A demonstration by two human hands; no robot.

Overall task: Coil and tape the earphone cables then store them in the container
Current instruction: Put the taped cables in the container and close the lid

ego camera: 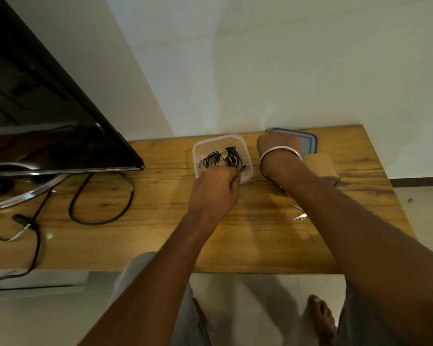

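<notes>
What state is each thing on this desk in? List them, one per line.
Container: open, lid off, upright on the desk.
Earphone cables: coiled, lying inside the container.
Lid: off, flat on the desk, right of the container.
Left hand: fingers curled at the container's near rim; grip unclear.
Right hand: on the lid; fingers hidden.
Scissors: blades open, flat on the desk.
Monitor: screen dark.

Wooden table (160, 233) w/ white wall (285, 58) behind, pale floor (423, 208), maybe TV (35, 108) left.
</notes>
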